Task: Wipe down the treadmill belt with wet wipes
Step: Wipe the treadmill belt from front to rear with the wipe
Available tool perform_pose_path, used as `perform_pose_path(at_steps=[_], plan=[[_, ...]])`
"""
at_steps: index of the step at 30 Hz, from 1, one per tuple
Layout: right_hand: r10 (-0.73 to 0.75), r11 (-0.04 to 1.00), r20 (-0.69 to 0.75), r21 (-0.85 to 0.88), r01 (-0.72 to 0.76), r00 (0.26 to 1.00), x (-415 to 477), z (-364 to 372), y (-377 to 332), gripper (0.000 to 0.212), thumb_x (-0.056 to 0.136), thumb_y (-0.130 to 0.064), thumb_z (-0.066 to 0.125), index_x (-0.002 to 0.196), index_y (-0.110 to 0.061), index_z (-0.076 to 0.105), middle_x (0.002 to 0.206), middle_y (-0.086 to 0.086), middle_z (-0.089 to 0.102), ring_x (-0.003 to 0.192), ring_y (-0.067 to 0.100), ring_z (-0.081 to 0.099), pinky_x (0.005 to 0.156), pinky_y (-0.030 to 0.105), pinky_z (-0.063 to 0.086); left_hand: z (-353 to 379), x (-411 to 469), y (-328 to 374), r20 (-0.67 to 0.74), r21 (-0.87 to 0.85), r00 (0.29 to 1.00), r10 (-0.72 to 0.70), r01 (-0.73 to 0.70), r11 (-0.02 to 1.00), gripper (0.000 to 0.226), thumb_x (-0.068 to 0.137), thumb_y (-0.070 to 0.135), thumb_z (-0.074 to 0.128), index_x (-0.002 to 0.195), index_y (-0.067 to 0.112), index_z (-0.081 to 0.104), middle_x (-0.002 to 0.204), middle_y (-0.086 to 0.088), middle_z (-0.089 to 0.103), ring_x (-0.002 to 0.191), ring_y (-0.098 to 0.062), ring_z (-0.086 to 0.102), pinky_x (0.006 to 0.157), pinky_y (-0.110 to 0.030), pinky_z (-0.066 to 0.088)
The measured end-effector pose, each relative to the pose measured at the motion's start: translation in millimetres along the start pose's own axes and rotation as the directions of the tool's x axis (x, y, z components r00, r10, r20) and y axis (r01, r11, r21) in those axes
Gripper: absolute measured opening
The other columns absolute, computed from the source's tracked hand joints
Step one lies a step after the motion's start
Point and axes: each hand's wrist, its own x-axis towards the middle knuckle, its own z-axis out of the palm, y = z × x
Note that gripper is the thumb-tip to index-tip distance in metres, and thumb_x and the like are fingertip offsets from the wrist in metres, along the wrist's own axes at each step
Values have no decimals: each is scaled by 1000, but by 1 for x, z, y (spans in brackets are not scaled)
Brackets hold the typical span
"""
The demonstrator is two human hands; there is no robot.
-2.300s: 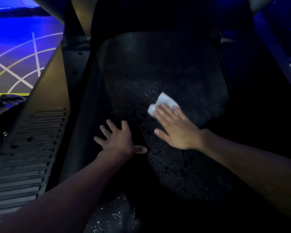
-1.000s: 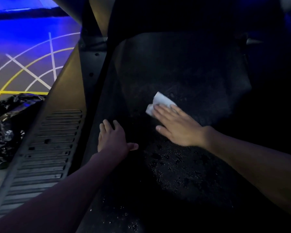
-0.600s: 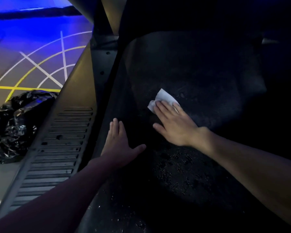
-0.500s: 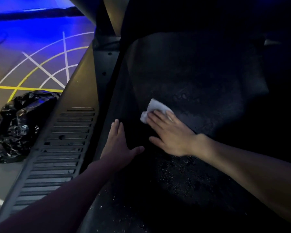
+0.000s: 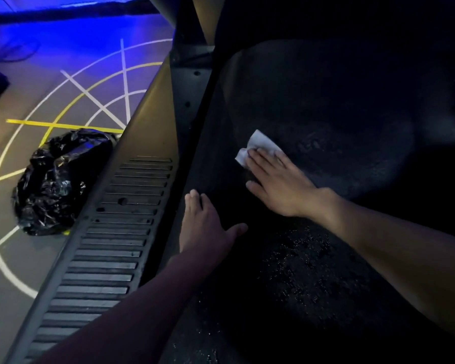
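Note:
The black treadmill belt (image 5: 326, 114) fills the middle and right of the view, dimly lit, with shiny wet specks near me. A white wet wipe (image 5: 258, 143) lies flat on the belt near its left edge. My right hand (image 5: 279, 182) presses the wipe down with flat fingers; only the wipe's far part shows past the fingertips. My left hand (image 5: 208, 224) rests palm down on the belt's left edge, fingers together, thumb spread, holding nothing.
The treadmill's grey side rail (image 5: 111, 232) with ribbed slats runs diagonally on the left. A crumpled black plastic bag (image 5: 58, 179) lies on the floor beside it. The floor (image 5: 71, 82) has white and yellow lines under blue light.
My right hand has slid the wipe back and forth over the belt's left part. My left hand shifted toward the belt's left edge and closed its fingers. The view turned left, showing the bag.

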Motion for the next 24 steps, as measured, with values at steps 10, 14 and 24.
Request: perform_pose_path(at_steps=[10,14,24], plan=[[-23,1000,0,9,23,1000,25,2,-31,72,97,-55,0,156,-16,-10,165,2,-15,150,17,-19,122,42,-11,-12,-2,-18,157,17,980,121,-126,992,112,83,50,69,154,4,-5,159,-14,-25,147,-23,-22,121,-30,1],[-286,955,32,-72,288,958,20,11,-47,76,91,-53,-13,157,-16,-6,166,1,-11,151,17,-14,122,39,-9,-7,-5,-11,87,66,993,81,-87,994,105,87,43,68,155,7,-4,160,-14,-21,148,-23,-19,120,-31,2],[-352,936,32,37,351,936,46,5,-66,59,108,-38,19,158,-11,1,166,3,-7,152,14,-10,121,33,-10,12,-23,-5,-166,-15,986,-26,24,1000,62,80,30,73,126,14,33,134,-2,37,128,-20,36,101,-30,35]])
